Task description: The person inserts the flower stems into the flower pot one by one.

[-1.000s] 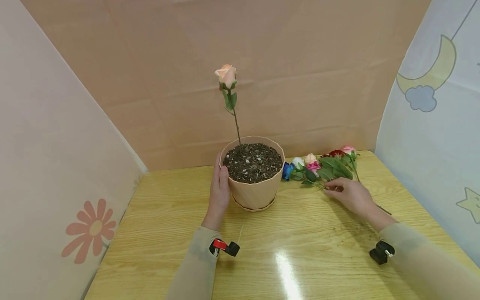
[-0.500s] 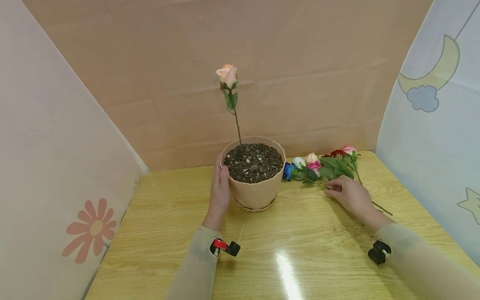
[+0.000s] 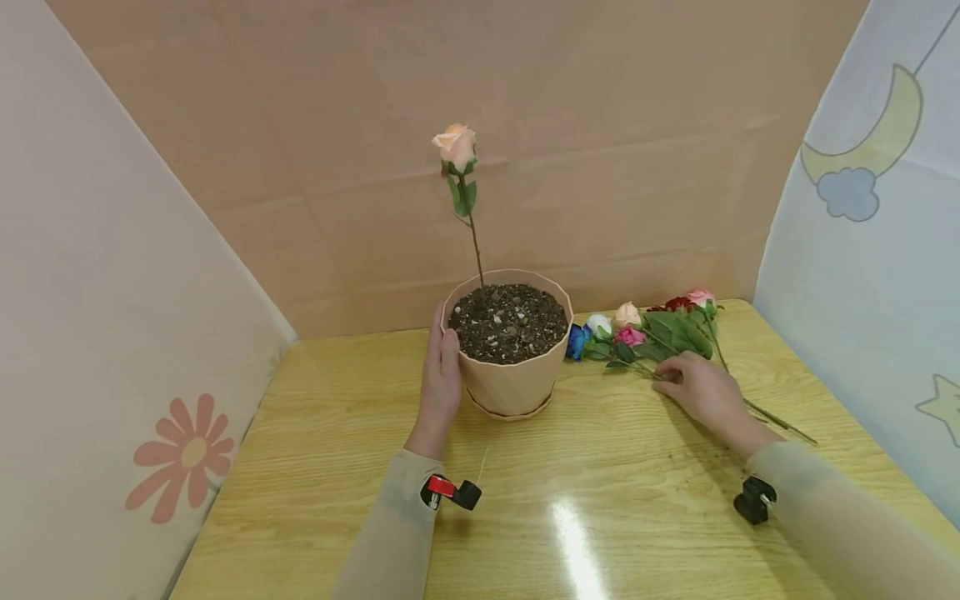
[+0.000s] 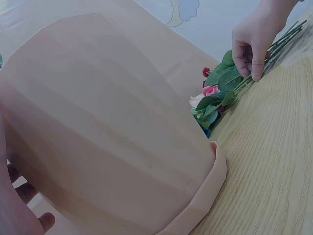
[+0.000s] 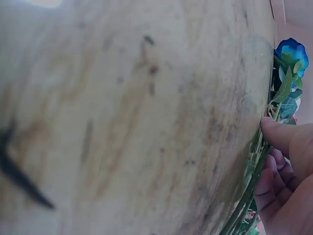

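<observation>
My left hand (image 3: 438, 383) holds the left side of a peach flowerpot (image 3: 517, 387), thumb at the near side. Dark soil (image 3: 510, 323) fills the pot, and a peach rose (image 3: 456, 148) stands upright in it near the back left. In the left wrist view the flowerpot (image 4: 107, 122) covers much of the scene. My right hand (image 3: 701, 390) pinches green stems (image 5: 244, 198) between thumb and fingers, low over the table. These belong to the bunch of roses lying to the right of the pot, with a pink rose (image 3: 630, 335) in it.
At the bunch's left end lies a blue rose (image 3: 577, 342) close to the pot, beside a white rose (image 3: 599, 325). A light pink rose (image 3: 701, 298) is at its far right. The wooden table (image 3: 337, 417) meets fabric walls at the back and sides.
More stem length shows past my right wrist, toward the lower right, and the roses by that hand have shifted slightly. My left hand stays on the flowerpot.
</observation>
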`<state>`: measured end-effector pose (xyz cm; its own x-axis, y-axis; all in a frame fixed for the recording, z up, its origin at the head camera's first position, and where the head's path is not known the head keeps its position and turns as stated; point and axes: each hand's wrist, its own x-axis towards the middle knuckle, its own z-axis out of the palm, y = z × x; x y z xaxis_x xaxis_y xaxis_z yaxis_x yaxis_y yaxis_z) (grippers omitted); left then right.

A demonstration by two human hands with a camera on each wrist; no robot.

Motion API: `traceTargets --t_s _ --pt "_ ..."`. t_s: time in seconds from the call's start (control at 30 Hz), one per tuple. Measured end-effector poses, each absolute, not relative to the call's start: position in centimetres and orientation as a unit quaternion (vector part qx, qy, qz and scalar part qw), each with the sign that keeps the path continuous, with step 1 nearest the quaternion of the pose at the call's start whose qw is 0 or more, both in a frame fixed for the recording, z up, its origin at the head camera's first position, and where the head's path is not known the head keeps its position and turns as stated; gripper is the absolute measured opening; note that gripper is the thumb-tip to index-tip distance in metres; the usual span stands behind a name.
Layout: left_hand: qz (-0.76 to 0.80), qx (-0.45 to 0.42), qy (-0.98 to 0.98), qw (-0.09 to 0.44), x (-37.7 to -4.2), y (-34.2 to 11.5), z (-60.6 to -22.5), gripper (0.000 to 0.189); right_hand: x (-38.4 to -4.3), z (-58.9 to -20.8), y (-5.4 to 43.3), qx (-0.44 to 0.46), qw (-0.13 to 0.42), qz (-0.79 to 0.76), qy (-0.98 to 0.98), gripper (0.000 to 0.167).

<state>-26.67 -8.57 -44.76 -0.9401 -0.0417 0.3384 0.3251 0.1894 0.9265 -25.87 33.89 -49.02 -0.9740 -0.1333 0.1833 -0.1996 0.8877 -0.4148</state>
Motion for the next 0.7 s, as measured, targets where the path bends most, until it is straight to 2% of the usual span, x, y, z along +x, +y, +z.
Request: traceTargets --t_s 0.2,0.47,0.7 --pt "-0.623 -0.087 -0.763 0.147 -26.7 -8.6 -44.8 0.057 -26.0 -49.0 34.0 0.085 0.078 0.221 -0.968 0.019" --pt "-0.629 -0.094 -0.758 0.146 -26.7 -8.6 -44.9 0.057 -25.3 -48.0 34.0 0.080 0.069 0.244 -0.964 0.020" --pt "-0.630 -0.097 -0.757 0.144 -26.5 -8.6 -44.8 0.056 -24.6 -47.0 34.0 0.077 0.098 0.263 -0.957 0.022"
